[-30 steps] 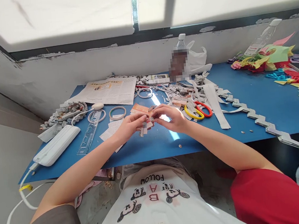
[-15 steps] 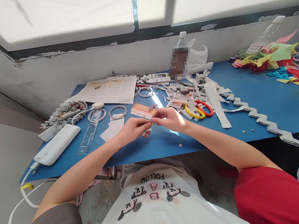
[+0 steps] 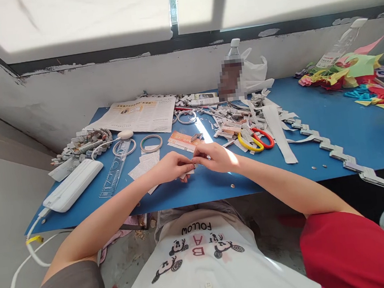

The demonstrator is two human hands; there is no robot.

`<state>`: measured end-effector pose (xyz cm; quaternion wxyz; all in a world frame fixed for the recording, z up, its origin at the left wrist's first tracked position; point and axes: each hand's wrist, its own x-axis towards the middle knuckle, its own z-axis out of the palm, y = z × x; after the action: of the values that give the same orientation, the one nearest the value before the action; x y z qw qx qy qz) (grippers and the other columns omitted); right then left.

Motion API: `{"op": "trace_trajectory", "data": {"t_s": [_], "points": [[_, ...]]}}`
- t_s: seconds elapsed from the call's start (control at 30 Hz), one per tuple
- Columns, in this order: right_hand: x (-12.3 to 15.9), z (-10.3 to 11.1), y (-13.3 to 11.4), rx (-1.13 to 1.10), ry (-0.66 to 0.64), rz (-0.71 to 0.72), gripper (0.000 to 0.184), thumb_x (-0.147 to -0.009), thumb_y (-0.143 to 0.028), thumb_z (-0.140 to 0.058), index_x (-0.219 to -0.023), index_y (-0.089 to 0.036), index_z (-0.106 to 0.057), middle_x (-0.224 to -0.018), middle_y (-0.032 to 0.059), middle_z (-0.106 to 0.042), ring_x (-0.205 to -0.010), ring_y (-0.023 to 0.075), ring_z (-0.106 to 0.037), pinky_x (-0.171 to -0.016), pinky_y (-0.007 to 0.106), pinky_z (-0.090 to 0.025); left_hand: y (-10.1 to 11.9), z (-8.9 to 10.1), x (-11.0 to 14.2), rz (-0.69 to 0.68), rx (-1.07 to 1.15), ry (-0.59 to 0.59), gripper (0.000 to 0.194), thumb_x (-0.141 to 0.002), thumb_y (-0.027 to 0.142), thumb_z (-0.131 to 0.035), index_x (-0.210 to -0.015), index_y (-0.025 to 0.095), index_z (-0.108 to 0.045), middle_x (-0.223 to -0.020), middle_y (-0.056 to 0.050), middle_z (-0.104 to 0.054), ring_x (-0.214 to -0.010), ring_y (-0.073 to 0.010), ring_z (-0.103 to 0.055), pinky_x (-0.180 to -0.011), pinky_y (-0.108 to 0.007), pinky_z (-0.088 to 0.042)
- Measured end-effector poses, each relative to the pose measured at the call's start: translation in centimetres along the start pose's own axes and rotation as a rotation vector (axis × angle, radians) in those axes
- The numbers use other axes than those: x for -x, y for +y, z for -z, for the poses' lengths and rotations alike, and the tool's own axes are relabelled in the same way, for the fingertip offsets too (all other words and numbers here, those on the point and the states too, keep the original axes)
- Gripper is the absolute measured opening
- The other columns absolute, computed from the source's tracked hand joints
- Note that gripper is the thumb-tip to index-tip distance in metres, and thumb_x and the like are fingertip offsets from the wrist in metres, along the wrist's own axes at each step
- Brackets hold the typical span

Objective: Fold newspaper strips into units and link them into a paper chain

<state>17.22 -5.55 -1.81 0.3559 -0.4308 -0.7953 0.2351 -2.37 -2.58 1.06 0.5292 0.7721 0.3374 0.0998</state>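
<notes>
My left hand and my right hand meet low over the blue table, fingertips together. Both pinch a small folded paper piece, mostly hidden by the fingers. Just behind the hands lies an orange printed slip. White paper slips lie left of my left hand. Scissors with yellow and red handles rest right of my right hand, beside a heap of cut newspaper strips.
A newspaper sheet, tape rings, a clear ruler and a white case lie at the left. A bottle stands at the back. A folded paper chain runs right; coloured paper is piled far right.
Both hands have lowered toward the table and closed together. The folded paper piece, plainly visible between them before, is now mostly covered by the fingers.
</notes>
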Motion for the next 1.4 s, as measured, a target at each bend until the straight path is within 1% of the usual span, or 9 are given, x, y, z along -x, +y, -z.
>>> {"op": "trace_trajectory", "data": {"t_s": [0.2,0.33,0.5,0.63,0.87,1.0,1.2,1.3,1.4], "points": [[-0.4,0.6,0.0,-0.302,-0.081,-0.329,0.034,-0.083,-0.049,-0.057,-0.074,-0.016,-0.059,-0.06,-0.0003,-0.057,-0.055,0.0125,-0.053,-0.054,0.026,-0.041,0.2,-0.3,-0.1,0.021,0.104,0.114,0.029,-0.08,0.041,-0.061,-0.068,0.015,-0.064,-0.056,-0.002,-0.063,-0.049,-0.0134,-0.061,-0.041,-0.019,-0.039],[-0.2,0.1,0.4,-0.341,-0.16,-0.277,0.041,-0.081,-0.054,-0.06,-0.064,-0.018,-0.052,-0.056,-0.0024,-0.054,-0.054,0.0106,-0.049,-0.053,0.025,-0.038,0.5,-0.5,-0.1,-0.014,0.115,0.172,0.027,-0.081,0.039,-0.062,-0.072,0.014,-0.066,-0.058,-0.003,-0.065,-0.048,-0.0119,-0.059,-0.038,-0.018,-0.035],[-0.3,-0.4,0.3,-0.572,-0.13,-0.216,0.043,-0.079,-0.053,-0.064,-0.059,-0.018,-0.047,-0.056,-0.0035,-0.05,-0.056,0.0096,-0.045,-0.053,0.025,-0.036,0.9,-0.5,0.3,-0.045,0.139,0.161,0.03,-0.082,0.043,-0.062,-0.077,0.014,-0.068,-0.06,-0.003,-0.066,-0.051,-0.0128,-0.062,-0.037,-0.017,-0.034],[-0.5,-0.2,0.0,-0.629,-0.127,-0.221,0.043,-0.075,-0.053,-0.067,-0.058,-0.017,-0.049,-0.055,-0.0025,-0.051,-0.055,0.0101,-0.045,-0.053,0.026,-0.035,0.8,-0.5,0.3,-0.071,0.188,0.143,0.033,-0.081,0.046,-0.063,-0.079,0.013,-0.067,-0.062,-0.003,-0.066,-0.051,-0.0117,-0.061,-0.039,-0.018,-0.034],[-0.6,0.2,0.4,-0.53,0.007,-0.23,0.039,-0.08,-0.051,-0.062,-0.062,-0.017,-0.054,-0.056,-0.0027,-0.049,-0.055,0.0104,-0.044,-0.053,0.026,-0.035,0.1,-0.3,-0.2,-0.073,0.4,0.077,0.037,-0.076,0.042,-0.07,-0.099,0.015,-0.058,-0.07,-0.001,-0.068,-0.06,-0.0141,-0.066,-0.058,-0.027,-0.054],[-0.7,0.1,1.0,-0.485,0.054,-0.249,0.034,-0.079,-0.049,-0.063,-0.069,-0.017,-0.062,-0.059,-0.0021,-0.053,-0.057,0.0114,-0.047,-0.055,0.027,-0.037,-0.2,-0.2,-0.4,-0.031,0.328,0.079,0.037,-0.076,0.041,-0.071,-0.097,0.015,-0.055,-0.07,-0.002,-0.069,-0.057,-0.0125,-0.064,-0.051,-0.023,-0.05],[-0.8,0.0,0.9,-0.662,0.076,-0.363,0.028,-0.073,-0.042,-0.067,-0.063,-0.016,-0.062,-0.057,-0.0007,-0.055,-0.051,0.011,-0.048,-0.05,0.027,-0.037,-0.2,-0.2,-0.5,-0.092,0.231,0.041,0.033,-0.079,0.043,-0.067,-0.095,0.018,-0.052,-0.072,-0.002,-0.069,-0.058,-0.0128,-0.064,-0.049,-0.022,-0.048],[-1.0,0.1,1.0,-0.708,0.073,-0.408,0.033,-0.072,-0.047,-0.068,-0.062,-0.016,-0.062,-0.054,-0.0005,-0.055,-0.048,0.0114,-0.048,-0.049,0.027,-0.038,-0.1,0.0,-0.4,-0.11,0.209,0.046,0.031,-0.079,0.042,-0.066,-0.095,0.018,-0.052,-0.071,-0.001,-0.069,-0.057,-0.0126,-0.063,-0.049,-0.022,-0.047],[-1.2,0.4,1.4,-0.762,0.029,-0.422,0.05,-0.072,-0.064,-0.064,-0.064,-0.015,-0.062,-0.057,0.0028,-0.059,-0.049,0.012,-0.051,-0.05,0.027,-0.041,-0.2,0.2,-0.4,-0.098,0.207,0.077,0.03,-0.079,0.04,-0.066,-0.094,0.018,-0.052,-0.069,-0.001,-0.068,-0.056,-0.0124,-0.063,-0.048,-0.022,-0.046]]}}
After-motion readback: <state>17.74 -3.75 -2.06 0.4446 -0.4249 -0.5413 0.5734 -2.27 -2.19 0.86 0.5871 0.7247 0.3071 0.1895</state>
